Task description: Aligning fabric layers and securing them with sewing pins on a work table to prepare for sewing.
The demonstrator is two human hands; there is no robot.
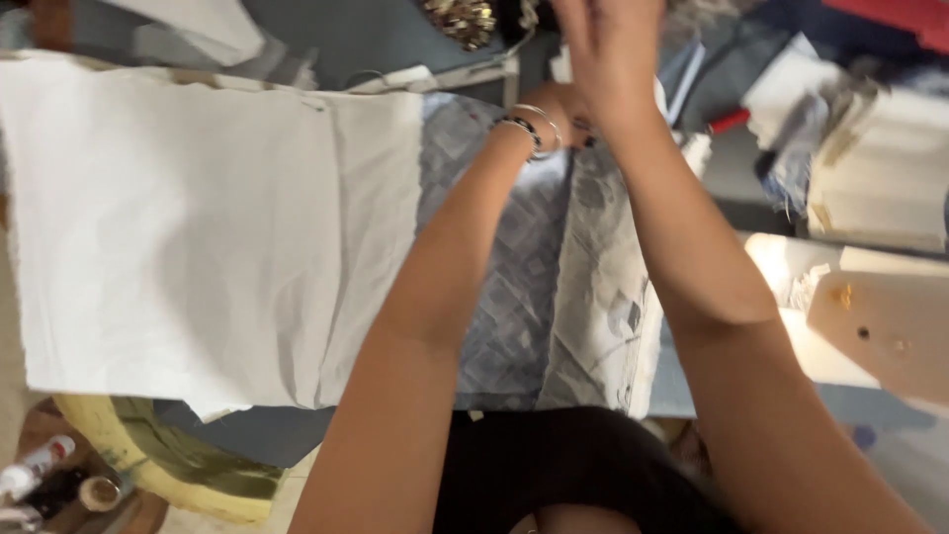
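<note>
A grey diamond-patterned cloth (pixel 509 297) lies in front of me, its paler underside folded over on the right (pixel 603 297). A plain white cloth (pixel 198 227) overlaps it on the left. My left hand (pixel 565 104), with bangles at the wrist, rests at the far edge of the grey cloth and is mostly hidden behind my right hand. My right hand (pixel 608 59) is raised just above it, back toward me, fingers stretched up and blurred, their tips cut off by the frame's top edge. Nothing shows in it.
A white sewing machine body (pixel 885 326) with a bright lit patch stands at the right. Folded fabric piles (pixel 880 168) and a red-handled tool (pixel 730 121) lie at the back right. A yellow-green round rim (pixel 168 475) and small bottles (pixel 40 465) sit at the lower left.
</note>
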